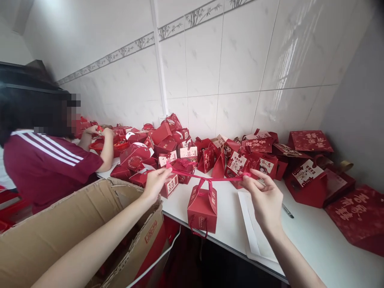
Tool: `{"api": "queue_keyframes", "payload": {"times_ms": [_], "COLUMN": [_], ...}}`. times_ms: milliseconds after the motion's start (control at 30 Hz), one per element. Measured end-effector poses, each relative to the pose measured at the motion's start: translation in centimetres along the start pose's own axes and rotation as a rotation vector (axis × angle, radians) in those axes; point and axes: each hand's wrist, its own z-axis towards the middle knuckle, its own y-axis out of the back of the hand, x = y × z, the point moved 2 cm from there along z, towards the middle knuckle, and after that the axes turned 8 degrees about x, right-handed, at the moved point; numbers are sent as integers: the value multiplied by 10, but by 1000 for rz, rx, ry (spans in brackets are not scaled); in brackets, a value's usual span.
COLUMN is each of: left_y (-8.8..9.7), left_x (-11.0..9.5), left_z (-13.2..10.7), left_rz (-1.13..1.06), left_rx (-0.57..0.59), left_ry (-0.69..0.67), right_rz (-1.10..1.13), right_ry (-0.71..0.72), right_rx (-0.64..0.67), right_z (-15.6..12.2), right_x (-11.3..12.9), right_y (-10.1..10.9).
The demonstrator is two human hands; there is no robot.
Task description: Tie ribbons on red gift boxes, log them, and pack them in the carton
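Note:
A small red gift box stands at the front edge of the white table. A red ribbon runs through its top flaps and is stretched out level above it. My left hand pinches the ribbon's left end. My right hand pinches its right end. Both hands are held a little above the table, one on each side of the box.
Many red gift boxes and bags are piled along the tiled wall. A white paper sheet and a pen lie by my right hand. An open cardboard carton stands at the left. A person in a maroon shirt works at the far left.

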Motion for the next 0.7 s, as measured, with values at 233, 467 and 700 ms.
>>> {"api": "queue_keyframes", "payload": {"times_ms": [233, 467, 700], "left_y": [38, 54, 52], "left_x": [16, 18, 15], "left_z": [7, 6, 4], "left_rz": [563, 975, 1246], "left_rx": [91, 131, 216], "left_ry": [-128, -122, -125], "right_rz": [-197, -358, -519], "right_ry": [20, -41, -127], "right_rx": [-83, -53, 0], "right_z": [-16, -27, -25], "right_x": [-4, -15, -24], "right_y": [33, 57, 74]}}
